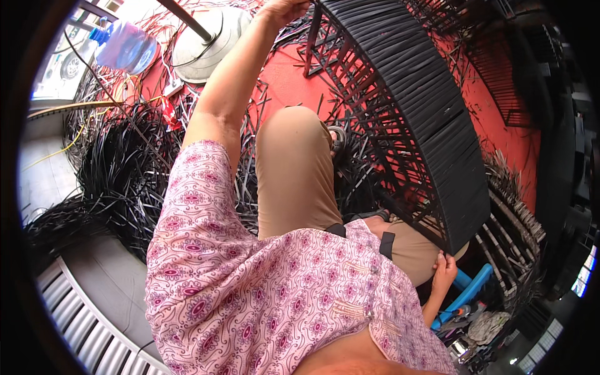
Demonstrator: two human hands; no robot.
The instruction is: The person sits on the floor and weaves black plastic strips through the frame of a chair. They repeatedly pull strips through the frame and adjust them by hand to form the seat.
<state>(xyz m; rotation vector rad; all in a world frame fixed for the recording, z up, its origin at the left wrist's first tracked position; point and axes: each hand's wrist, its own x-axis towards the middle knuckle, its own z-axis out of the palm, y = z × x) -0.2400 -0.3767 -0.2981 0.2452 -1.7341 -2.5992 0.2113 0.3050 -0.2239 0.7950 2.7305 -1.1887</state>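
Note:
A long black piece of woven furniture (412, 94), its top wrapped in flat strips over a slatted metal frame, stands slanted across my right side. My left arm reaches far ahead, and my left hand (284, 11) is closed at its far end, partly cut off by the picture's edge. Close to my right thigh, my right hand (445, 270) pinches the near lower corner with bent fingers. Loose black strips hang and lie under the frame, around my sandalled foot (337, 139).
A large heap of black strips (119, 162) lies to the left. Beyond it are a blue water jug (128, 47) and a round pale base with a pole (209, 44). Blue tubing (469, 294) and a bundle of stick-like rods (512, 244) sit at my right. Strips litter the red floor (284, 75).

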